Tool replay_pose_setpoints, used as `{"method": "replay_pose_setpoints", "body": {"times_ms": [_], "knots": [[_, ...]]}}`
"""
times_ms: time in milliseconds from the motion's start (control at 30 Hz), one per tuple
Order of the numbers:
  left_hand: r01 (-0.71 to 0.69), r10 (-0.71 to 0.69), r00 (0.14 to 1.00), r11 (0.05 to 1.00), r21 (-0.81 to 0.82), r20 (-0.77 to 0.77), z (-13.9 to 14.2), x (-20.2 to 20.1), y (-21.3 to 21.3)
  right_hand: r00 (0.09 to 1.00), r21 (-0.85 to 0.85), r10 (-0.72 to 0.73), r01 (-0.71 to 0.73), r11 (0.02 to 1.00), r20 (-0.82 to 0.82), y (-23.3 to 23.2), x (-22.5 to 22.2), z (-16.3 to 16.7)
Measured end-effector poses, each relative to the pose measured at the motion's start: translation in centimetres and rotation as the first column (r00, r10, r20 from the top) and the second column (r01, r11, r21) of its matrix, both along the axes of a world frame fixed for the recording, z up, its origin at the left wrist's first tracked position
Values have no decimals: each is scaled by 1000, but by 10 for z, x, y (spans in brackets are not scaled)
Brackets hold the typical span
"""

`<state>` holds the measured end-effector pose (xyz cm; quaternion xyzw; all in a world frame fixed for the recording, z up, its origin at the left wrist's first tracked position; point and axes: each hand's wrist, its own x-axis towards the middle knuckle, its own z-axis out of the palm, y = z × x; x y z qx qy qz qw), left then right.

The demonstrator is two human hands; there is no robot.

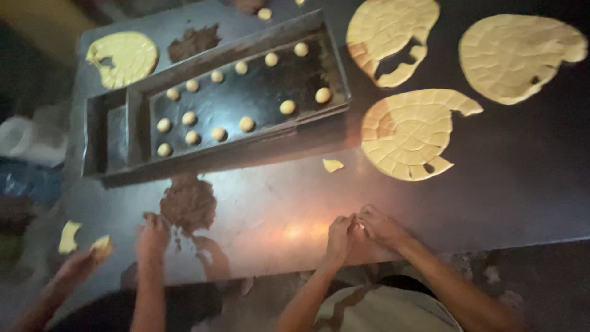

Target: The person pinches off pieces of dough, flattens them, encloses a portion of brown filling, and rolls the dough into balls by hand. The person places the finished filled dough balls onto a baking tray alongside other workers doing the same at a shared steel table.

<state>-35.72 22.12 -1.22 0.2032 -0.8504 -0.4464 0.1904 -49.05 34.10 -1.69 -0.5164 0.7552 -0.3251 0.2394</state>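
Starting far left: a co-worker's hand (pixel 80 261) closing around a yellow dough piece (pixel 101 246), another scrap (pixel 69 237) lying just beside it; that person's other hand (pixel 152 237) digging fingertips into the brown filling mound (pixel 188 203), probably parked right at the table edge for easy grabbing. Sitting behind that, a dark metal tray (pixel 123 132) holding rows of small dough balls (pixel 246 123), spaced apart, guessing so none are sticking together; a cut-up dough sheet (pixel 123 56) and a brown smear (pixel 193 42) lying past the tray.

Moving to the middle: a loose dough chip (pixel 332 165) lying on the bare table (pixel 522 184). Then the wearer's own left hand (pixel 340 237) and right hand (pixel 382 226) meeting fingertip to fingertip, both narrowed into a pinch over a small bit hovering just above the near table edge; fingers hiding it, so not telling what exactly.

Lying beyond the hands and off to the right, three scored dough rounds (pixel 409 132) with chunks missing, the nearest sitting near the pinching hands.
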Motion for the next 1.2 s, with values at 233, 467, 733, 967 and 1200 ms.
{"method": "replay_pose_setpoints", "body": {"times_ms": [233,467,733,967,1200], "knots": [[-83,118,993,738,670,-6,6,-3,-10,995,50,26,-21,999,-95,-8,-5,-9],[-246,239,966,967,68,96,57,29,5,974,159,138,-110,981,-180,-32,-1,-15],[-302,278,953,823,481,122,22,29,-4,964,2,205,-208,978,-167,-44,-1,1],[53,370,909,357,933,-193,1,31,13,931,62,-106,90,994,349,-36,-16,53],[153,357,920,52,987,-162,55,32,27,993,-330,91,-111,937,-77,-24,4,133]]}}
